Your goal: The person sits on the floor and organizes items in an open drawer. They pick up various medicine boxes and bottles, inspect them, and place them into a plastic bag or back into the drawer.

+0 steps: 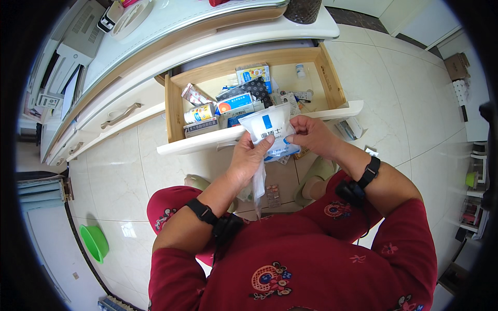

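Note:
Both hands hold a white plastic packet with blue print (271, 132) over the front edge of an open drawer (202, 138). My left hand (249, 155) grips its left side, thumb on the front, and a strip of translucent plastic (258, 186) hangs below that hand. My right hand (313, 134) pinches its right edge. Inside the drawer lie a blue and white medicine box (235, 103), a yellow and white bottle (199, 113), a dark patterned pouch (253, 88), a silvery tube (195, 94) and a small white bottle (300, 71).
A white cabinet top (163, 23) runs behind the drawer, with a printer (74, 50) at left. On the tiled floor are a blister pack (273, 195) between my feet, an opened carton (349, 128) right of the drawer and a green basin (94, 243) at left.

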`<state>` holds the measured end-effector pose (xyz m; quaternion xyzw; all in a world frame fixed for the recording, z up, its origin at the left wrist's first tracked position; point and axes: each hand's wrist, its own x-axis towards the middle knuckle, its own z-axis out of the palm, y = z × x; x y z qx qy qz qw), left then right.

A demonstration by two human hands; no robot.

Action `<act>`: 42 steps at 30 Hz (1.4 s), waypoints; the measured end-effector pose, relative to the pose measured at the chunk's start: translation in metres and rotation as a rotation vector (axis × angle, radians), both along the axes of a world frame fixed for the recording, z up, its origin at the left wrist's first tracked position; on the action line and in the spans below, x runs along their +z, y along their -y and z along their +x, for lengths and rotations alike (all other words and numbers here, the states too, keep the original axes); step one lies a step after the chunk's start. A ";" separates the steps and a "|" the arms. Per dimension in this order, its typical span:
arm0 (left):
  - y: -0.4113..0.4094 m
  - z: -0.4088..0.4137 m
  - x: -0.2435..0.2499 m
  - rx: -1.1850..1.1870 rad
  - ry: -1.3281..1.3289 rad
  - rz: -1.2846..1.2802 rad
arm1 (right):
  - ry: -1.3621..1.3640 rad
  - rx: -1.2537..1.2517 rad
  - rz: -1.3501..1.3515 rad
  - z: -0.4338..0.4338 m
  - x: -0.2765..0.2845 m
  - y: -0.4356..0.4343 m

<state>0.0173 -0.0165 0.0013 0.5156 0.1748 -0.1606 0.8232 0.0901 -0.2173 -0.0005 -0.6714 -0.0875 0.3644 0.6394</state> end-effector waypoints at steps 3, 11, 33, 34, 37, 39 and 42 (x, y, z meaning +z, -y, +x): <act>0.000 -0.001 -0.003 0.030 0.045 -0.077 | 0.020 0.024 0.005 0.000 -0.002 0.001; 0.000 -0.005 -0.014 -0.024 0.102 0.013 | -0.039 -0.004 0.163 -0.009 0.010 -0.014; -0.008 -0.012 -0.005 0.031 0.009 0.142 | 0.111 -1.182 -0.321 -0.013 -0.035 0.339; -0.014 -0.013 0.000 -0.030 0.005 0.109 | 0.051 -1.146 -0.374 -0.032 -0.059 0.355; -0.013 -0.012 -0.016 0.005 0.006 0.107 | -0.112 -1.106 -0.627 -0.096 -0.132 0.404; 0.001 -0.009 -0.021 -0.052 0.014 0.046 | -0.214 -1.128 -0.880 -0.148 -0.165 0.439; 0.000 -0.013 -0.016 0.016 0.026 0.119 | -0.280 -1.139 -0.968 -0.164 -0.183 0.403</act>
